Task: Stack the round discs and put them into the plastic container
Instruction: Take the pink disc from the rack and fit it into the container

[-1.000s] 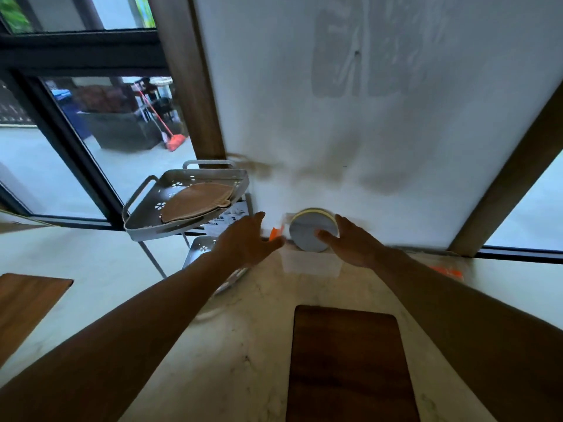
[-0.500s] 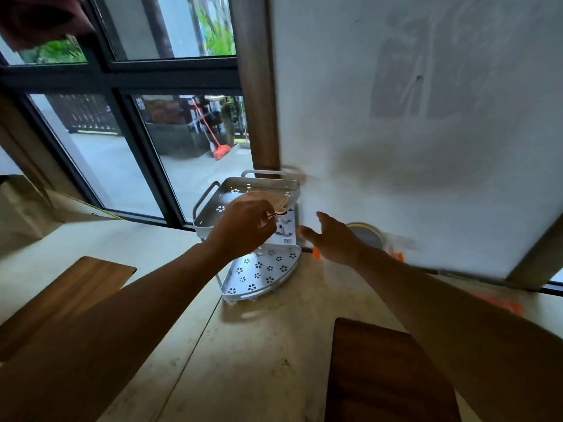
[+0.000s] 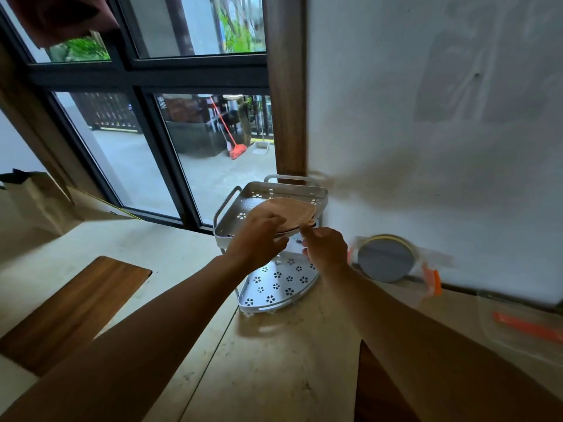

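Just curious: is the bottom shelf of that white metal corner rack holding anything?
No, the perforated bottom shelf of the white metal corner rack shows only its flower-shaped holes.

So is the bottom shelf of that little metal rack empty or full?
Empty, as far as it shows: the rack's bottom shelf shows only its bare flower-hole floor. The brown discs sit on the top shelf, with both hands at them.
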Available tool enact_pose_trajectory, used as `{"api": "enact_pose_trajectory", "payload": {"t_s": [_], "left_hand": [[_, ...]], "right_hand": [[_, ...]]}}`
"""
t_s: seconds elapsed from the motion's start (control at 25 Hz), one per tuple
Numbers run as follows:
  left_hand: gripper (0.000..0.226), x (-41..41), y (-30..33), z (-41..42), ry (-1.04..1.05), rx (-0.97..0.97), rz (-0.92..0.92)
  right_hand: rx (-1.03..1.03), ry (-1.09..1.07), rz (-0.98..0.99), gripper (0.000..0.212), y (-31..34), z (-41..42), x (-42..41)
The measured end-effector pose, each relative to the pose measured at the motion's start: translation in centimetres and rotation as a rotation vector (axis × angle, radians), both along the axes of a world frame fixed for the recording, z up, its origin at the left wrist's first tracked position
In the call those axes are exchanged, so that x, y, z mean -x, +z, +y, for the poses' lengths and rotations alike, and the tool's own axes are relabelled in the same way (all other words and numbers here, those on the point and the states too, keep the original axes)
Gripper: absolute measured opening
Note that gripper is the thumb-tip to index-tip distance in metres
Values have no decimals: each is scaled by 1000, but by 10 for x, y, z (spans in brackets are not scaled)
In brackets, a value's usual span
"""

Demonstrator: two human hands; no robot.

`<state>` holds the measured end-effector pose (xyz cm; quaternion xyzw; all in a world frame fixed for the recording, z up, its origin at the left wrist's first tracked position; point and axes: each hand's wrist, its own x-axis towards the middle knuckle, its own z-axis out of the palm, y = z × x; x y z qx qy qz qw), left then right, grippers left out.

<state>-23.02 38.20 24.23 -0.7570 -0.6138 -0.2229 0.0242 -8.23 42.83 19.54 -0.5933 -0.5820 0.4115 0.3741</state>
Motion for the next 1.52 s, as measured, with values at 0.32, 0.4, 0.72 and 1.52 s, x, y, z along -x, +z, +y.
{"api": "enact_pose_trajectory", "payload": {"t_s": [0.32,0.4,0.72,1.52], "left_hand": [[12,-7,-12,13,-18,-179,-55],[11,-7,-11,11,-5,-185,-61],[15,-32,15,-4,21,-228,-146],[41,-156,36,-10,-198,-147,-375]], "right_hand": [[57,-106,258,26,14,6,20],[93,-103,293,29,16,3,21],[-27,-147,360,17,54,-7,12],[-401,59,-300,28,108,-65,-202]]}}
